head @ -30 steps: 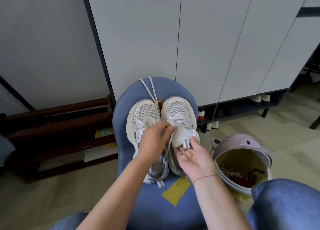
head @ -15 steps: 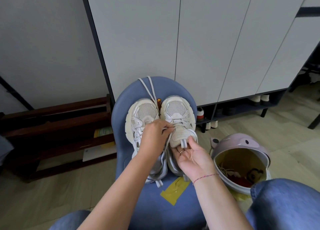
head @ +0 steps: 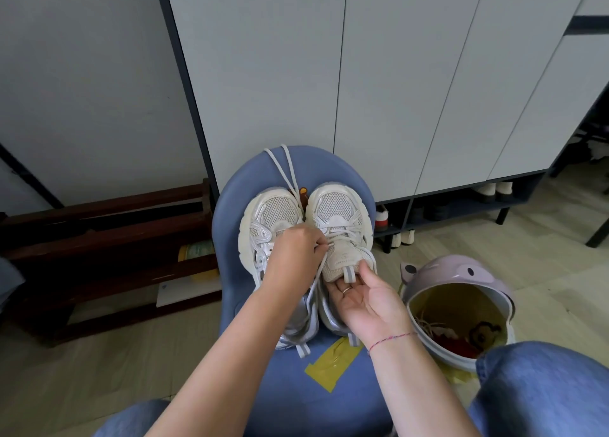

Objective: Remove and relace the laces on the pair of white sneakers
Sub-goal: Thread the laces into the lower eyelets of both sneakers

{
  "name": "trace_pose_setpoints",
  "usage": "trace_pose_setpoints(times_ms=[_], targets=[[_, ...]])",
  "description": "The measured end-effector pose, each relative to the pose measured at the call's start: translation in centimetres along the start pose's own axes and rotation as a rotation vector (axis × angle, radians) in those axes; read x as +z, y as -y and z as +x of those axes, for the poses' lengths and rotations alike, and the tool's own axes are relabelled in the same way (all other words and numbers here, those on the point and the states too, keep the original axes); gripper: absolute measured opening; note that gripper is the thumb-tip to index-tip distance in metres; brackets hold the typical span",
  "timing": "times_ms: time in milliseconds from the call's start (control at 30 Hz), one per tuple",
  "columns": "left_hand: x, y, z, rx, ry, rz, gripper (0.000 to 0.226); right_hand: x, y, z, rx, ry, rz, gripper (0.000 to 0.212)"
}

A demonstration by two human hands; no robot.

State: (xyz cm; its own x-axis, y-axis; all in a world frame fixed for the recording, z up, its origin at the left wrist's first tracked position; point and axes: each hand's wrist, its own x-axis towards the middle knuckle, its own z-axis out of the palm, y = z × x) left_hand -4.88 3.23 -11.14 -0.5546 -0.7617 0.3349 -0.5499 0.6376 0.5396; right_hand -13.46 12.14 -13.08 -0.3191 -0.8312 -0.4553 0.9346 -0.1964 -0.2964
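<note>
sneakers (head: 336,206) on blue chair (head: 324,166), grey cabinet (head: 263,74) behind; left hand (head: 296,252) pinches lace (head: 318,279), right hand (head: 365,301) lies loose under tongue (head: 342,258).

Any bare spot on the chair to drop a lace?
Free: chair seat nearest you, bordered by sneakers, tape and knees. Chair top past the toes carries a spare lace. Crowded mid-seat: left hand pinching a lace, right hand under the tongue.

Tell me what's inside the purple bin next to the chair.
The purple bin holds a yellowish liner, pale tangled strings, something red and a small brown bear-shaped item. Its near edge is covered by the denim knee, so the rest is unseen.
</note>
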Motion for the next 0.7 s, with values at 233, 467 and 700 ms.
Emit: trace_pose_setpoints(times_ms=[233, 467, 700], targets=[[-0.1, 0.0, 0.4, 0.017, 0.043, 0.014, 0.011, -0.2, 0.0, -0.1, -0.019, 0.015, -0.027, 0.022], [0.4, -0.1, -0.1, -0.171, -0.047, -0.286, 0.011, 0.0, -0.2, -0.7, -0.032, 0.021, -0.068, 0.02], [1.4, -0.3, -0.3, -0.252, -0.108, -0.385, 0.009, -0.2, -0.5, -0.5, -0.048, 0.018, -0.063, 0.02]])
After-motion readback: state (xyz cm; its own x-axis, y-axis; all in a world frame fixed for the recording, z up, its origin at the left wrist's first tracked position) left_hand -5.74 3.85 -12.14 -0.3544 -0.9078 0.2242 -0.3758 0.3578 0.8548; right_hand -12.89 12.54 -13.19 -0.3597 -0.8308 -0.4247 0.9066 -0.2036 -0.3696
